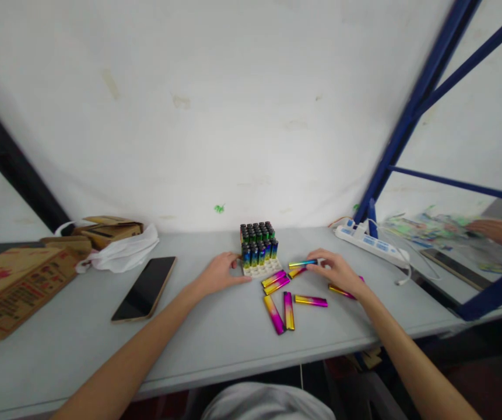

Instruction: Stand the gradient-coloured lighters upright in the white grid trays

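A white tray (263,270) with slots holds several upright lighters (257,233) with dark tops, blue-and-yellow ones toward the front and green ones behind. My left hand (221,273) rests at the tray's left front corner, thumb and fingers spread apart; whether it presses on the tray I cannot tell. To the right of the tray, my right hand (333,271) pinches a blue-and-yellow lighter (301,264), lying nearly level above the table. Several yellow-and-magenta lighters (289,311) lie loose in front of the tray, one of them partly hidden under my right hand.
A phone (144,290) lies at left, beside a white plastic bag (122,249) and cardboard boxes (27,286). A white power strip (372,244) with cables sits at right near a blue metal post (390,151). Beyond it, another person's hand (498,233) is near plastic packaging.
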A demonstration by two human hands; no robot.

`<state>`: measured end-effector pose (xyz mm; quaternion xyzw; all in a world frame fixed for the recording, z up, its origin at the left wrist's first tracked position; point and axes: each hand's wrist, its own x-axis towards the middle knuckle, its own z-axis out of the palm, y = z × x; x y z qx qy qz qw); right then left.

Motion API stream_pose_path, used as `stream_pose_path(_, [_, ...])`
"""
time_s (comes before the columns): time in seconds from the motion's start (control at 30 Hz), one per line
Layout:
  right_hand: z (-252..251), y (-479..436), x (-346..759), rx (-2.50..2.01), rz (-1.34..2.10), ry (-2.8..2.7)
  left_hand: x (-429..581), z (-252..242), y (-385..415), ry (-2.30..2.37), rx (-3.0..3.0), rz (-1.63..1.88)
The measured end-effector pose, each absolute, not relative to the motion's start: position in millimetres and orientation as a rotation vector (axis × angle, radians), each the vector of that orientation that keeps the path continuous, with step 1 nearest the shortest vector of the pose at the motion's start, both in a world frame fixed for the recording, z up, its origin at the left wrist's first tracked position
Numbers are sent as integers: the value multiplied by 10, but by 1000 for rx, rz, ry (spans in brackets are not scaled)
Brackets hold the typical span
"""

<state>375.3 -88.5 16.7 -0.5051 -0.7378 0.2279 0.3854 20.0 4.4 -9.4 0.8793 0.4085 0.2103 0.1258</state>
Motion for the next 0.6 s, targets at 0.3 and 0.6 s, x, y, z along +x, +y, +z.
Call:
stream_pose_path(0.3, [356,-230,2942,-876,987,-1378,197,-78,29,1179,2561,618])
stream_pose_path(0.6, [193,-301,2838,-954,1038,-1411,203,-73,35,1184,2555,621])
